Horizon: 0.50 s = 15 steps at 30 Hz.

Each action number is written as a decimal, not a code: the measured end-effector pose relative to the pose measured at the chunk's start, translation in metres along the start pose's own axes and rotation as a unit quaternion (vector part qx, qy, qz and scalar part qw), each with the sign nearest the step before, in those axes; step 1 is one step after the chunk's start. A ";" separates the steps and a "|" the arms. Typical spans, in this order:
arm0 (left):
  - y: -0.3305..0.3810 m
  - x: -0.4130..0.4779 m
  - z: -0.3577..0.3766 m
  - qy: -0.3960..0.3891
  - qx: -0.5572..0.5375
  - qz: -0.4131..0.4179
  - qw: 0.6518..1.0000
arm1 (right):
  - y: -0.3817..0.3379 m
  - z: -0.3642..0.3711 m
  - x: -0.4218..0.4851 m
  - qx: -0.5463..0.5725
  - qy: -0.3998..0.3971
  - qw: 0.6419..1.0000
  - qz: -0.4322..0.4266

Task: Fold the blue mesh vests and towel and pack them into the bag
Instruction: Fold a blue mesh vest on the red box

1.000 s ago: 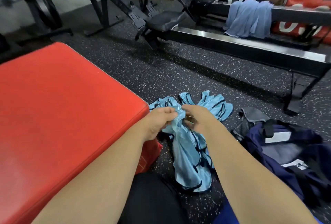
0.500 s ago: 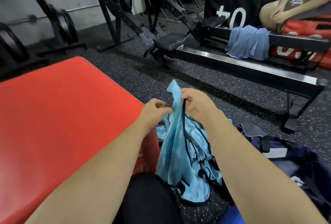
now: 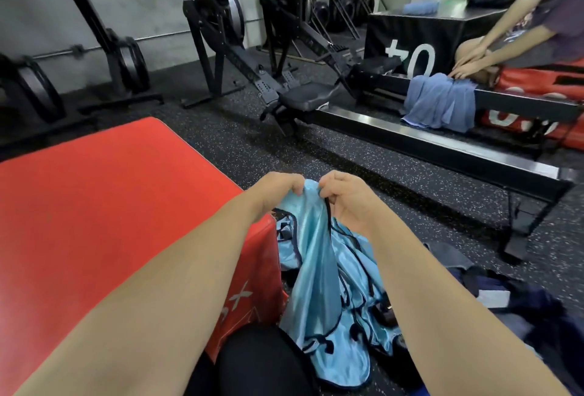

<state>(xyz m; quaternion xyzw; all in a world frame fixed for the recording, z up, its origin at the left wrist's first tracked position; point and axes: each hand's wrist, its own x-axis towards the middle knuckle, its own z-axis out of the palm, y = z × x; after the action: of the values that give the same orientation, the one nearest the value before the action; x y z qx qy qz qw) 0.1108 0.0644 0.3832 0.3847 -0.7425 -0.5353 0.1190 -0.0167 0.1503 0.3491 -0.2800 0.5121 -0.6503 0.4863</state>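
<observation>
A person's left hand (image 3: 279, 191) and right hand (image 3: 346, 202) pinch the top edge of a blue mesh vest (image 3: 316, 256), knuckles side by side and fingers curled into the fabric. The vest hangs below the grip to the speckled floor (image 3: 363, 171). A red foam box (image 3: 110, 206) stands left of the grip. The navy bag (image 3: 524, 310) lies lower right. Beyond, a blue towel (image 3: 441, 104) drapes over a rowing machine rail (image 3: 395, 138).

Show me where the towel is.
Head view, upper right: the towel drapes over the black rowing machine's rail, just below the seated person's hands.
</observation>
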 end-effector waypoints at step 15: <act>-0.005 0.014 -0.008 0.002 -0.018 0.097 0.995 | -0.006 -0.010 -0.006 -0.018 -0.013 1.000 -0.010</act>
<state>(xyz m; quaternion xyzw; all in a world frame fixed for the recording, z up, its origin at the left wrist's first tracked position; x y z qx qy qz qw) 0.1087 0.0482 0.3785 0.3101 -0.7659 -0.5341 0.1788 -0.0256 0.1600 0.3523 -0.3026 0.5145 -0.6420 0.4812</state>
